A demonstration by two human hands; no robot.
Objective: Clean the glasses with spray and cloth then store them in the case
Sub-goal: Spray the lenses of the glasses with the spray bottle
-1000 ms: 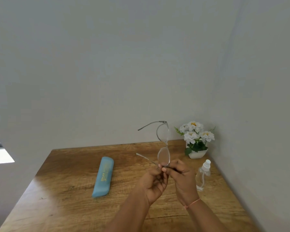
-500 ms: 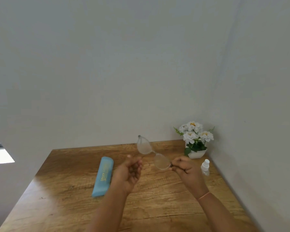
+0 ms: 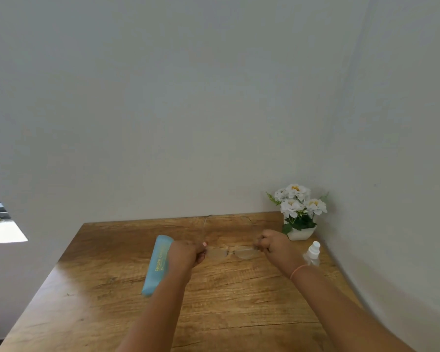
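**A:** Where are the glasses [image 3: 243, 252]?

**B:** Held between both hands over the middle of the bench [image 3: 239, 301]. The lenses sit side by side in a level line. The temples are unfolded and run away toward the wall [image 3: 214, 97]. I cannot tell if the frame touches the wood.

**A:** How do the hands hold them?

**B:** The left hand [image 3: 187, 254] grips the left end of the frame, its fingers [image 3: 204, 244] curled in and the thumb on top. The right hand [image 3: 277, 246] pinches the right end, its fingers curled the same way. The frame is thin and blurred, so the exact spots of contact are hard to make out.

**A:** And the case [image 3: 159, 257]?

**B:** It is blue, with yellow lettering, and lies closed on the bench to the left of the glasses. Its length runs front to back. The left forearm crosses in front of part of it, and the left hand is just beside its far end.

**A:** The spray?

**B:** A small clear bottle [image 3: 313, 255] with a white cap stands upright near the right edge of the bench, just beyond the right wrist. That wrist wears a thin pink band [image 3: 299, 270].

**A:** Anything else?

**B:** A white pot [image 3: 300, 233] of white flowers [image 3: 297, 204] stands in the far right corner against the wall, behind the bottle. A bright sill [image 3: 3, 233] shows at the far left.
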